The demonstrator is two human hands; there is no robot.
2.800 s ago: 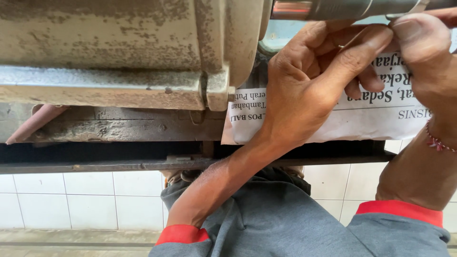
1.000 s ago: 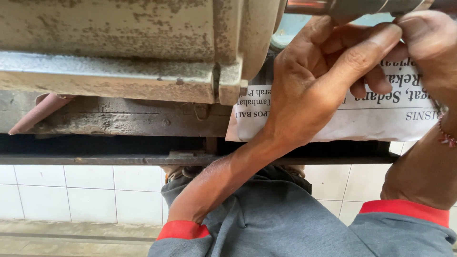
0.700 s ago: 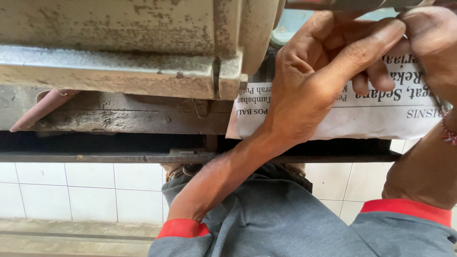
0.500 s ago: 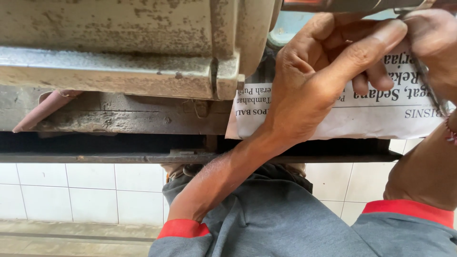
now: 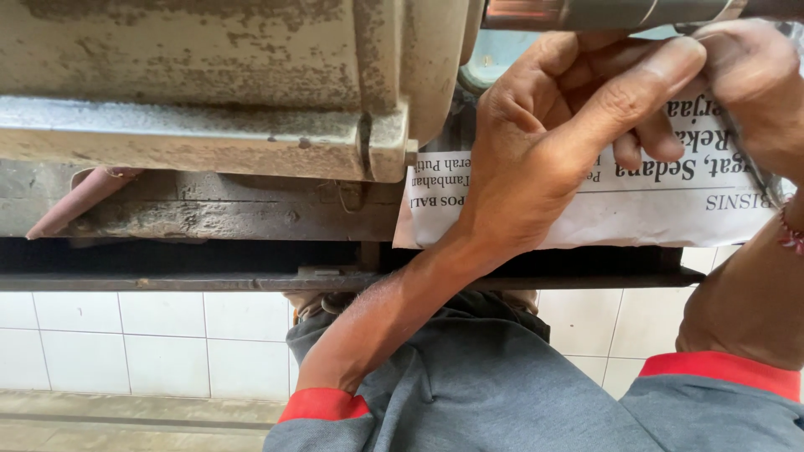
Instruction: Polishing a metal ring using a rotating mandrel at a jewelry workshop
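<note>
Barely any shift since earlier: left hand (image 5: 553,159) still on the newspaper sheet (image 5: 670,209), fingers curled up to the metal rod (image 5: 620,12). Right hand (image 5: 754,84) pinches something thin; can't tell what. Worn machine housing (image 5: 226,92) overhangs left; white tiled wall (image 5: 126,343) below.

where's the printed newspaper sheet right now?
Head view, right of centre: the printed newspaper sheet lies under both hands, left hand and right hand, beside the worn grey metal machine housing.
</note>
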